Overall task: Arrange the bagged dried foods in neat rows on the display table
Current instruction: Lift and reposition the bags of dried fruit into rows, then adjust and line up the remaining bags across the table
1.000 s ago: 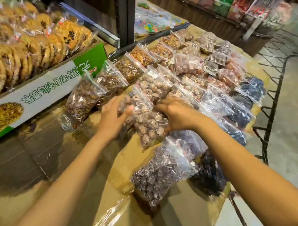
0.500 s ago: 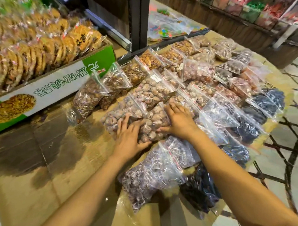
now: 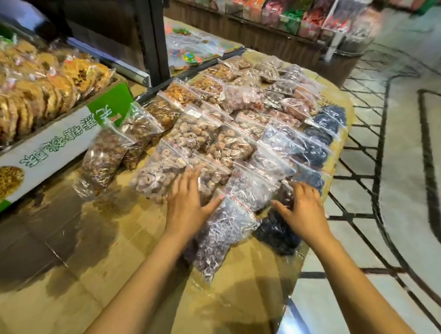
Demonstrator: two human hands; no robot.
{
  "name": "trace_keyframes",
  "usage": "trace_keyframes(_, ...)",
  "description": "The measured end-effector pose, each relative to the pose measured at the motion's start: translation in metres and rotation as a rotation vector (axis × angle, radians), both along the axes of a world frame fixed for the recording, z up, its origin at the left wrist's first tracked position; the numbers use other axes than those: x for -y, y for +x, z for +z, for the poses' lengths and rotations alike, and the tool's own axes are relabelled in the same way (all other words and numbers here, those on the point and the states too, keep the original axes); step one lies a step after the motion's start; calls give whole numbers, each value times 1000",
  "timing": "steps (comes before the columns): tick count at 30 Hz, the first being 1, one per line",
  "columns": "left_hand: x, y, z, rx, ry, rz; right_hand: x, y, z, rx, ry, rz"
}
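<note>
Head view: left hand (image 3: 188, 205) lies flat, fingers (image 3: 190, 178) spread, on a pale bag (image 3: 162, 171); right hand (image 3: 304, 211), fingers curled, partly hides a dark bag (image 3: 274, 235).

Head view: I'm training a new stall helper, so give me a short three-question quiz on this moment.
1. True or false: the right hand is lifting a bag clear of the table.
2. What does the left hand rest on?
3. The green box of cakes sits: A) left of the bags, B) right, C) on the floor.

Key: 1 false, it rests on a dark bag. 2 a pale bag. 3 A.
</note>
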State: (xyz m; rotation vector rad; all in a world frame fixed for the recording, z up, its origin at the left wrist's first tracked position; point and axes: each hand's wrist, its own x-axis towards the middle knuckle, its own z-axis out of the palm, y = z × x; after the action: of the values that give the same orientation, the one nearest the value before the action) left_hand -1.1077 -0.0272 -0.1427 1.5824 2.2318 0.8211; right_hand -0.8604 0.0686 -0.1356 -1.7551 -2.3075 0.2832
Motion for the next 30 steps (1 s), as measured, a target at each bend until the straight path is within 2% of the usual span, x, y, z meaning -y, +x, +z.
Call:
trace_keyframes(2,7,25,9,-9,-6,-119,30,22,-11,-21,-28,-123)
trace_keyframes(7,20,103,4,-170,-73,-376,87,74,-31,-97,-108,-323)
trace_keyframes(12,25,180,-3,-273,-166,-530,109,135,-40,-71,-164,-406)
trace_keyframes(18,6,270,-11,-406,-115,-529,91,220,-46,-113,-189,-418)
trace_keyframes(25,-30,398,-11,-283,-254,-485,47,329,-38,-154,-223,-405)
trace_keyframes(30,-61,426,-5,-297,-264,-455,14,370,-32,-239,-251,-427)
